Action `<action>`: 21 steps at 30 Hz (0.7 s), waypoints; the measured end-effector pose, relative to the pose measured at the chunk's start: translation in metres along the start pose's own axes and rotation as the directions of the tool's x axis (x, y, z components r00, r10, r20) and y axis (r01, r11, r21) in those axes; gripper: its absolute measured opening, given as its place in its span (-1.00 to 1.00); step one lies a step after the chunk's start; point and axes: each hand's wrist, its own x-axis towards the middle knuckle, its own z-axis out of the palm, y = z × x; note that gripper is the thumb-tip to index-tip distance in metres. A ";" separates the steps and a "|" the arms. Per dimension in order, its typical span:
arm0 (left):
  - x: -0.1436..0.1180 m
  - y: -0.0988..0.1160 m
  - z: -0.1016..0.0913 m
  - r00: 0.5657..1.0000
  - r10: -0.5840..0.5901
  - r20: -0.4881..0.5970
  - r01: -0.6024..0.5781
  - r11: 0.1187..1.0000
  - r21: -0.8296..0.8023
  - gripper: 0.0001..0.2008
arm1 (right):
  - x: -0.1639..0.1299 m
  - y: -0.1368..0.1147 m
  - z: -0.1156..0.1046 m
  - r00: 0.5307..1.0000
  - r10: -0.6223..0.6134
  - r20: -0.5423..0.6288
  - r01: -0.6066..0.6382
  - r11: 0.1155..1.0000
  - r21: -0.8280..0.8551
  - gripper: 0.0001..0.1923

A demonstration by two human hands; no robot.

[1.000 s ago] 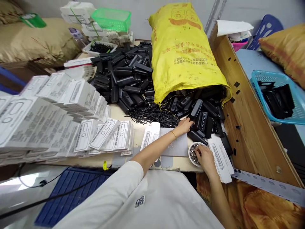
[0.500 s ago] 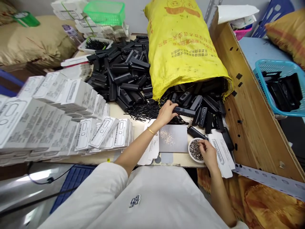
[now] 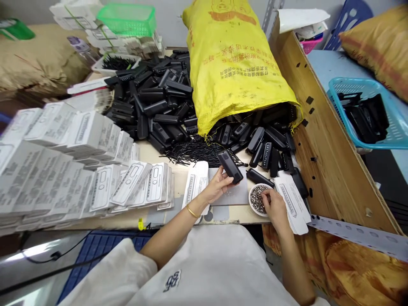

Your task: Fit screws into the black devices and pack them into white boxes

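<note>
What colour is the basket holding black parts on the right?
Light blue basket, clearest in the head view.

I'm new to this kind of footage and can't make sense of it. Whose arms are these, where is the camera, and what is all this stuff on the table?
There is no machine here: a person works with bare hands, and the camera sits on their head, looking forward and down. The left hand holds a black plastic case above a grey sheet. The right hand has its fingers at a small white bowl of metal bits. On the table lie a heap of black cases, more spilling from a yellow sack, a pile of thin black pins, and rows of white printed boxes. To the right, a blue basket holds more black parts.
</note>
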 end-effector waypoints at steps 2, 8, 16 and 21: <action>0.001 -0.002 0.004 0.999 -0.008 -0.035 0.007 1.000 -0.029 -0.48 | 0.001 -0.009 0.002 0.992 0.109 -0.063 -0.098 0.981 0.165 -0.76; -0.001 -0.008 0.014 0.988 0.002 -0.152 -0.025 0.988 -0.150 -0.73 | 0.009 -0.051 0.024 0.970 0.234 -0.059 -0.153 0.785 0.601 -0.79; -0.005 -0.013 0.015 0.967 -0.031 -0.252 -0.035 0.967 -0.252 -0.80 | 0.006 -0.077 0.045 0.953 0.286 -0.106 -0.124 0.681 0.722 -0.80; -0.006 -0.012 0.017 0.969 -0.029 -0.245 -0.033 0.969 -0.246 -0.78 | 0.004 -0.076 0.043 0.958 0.166 -0.233 -0.024 0.858 0.513 -0.83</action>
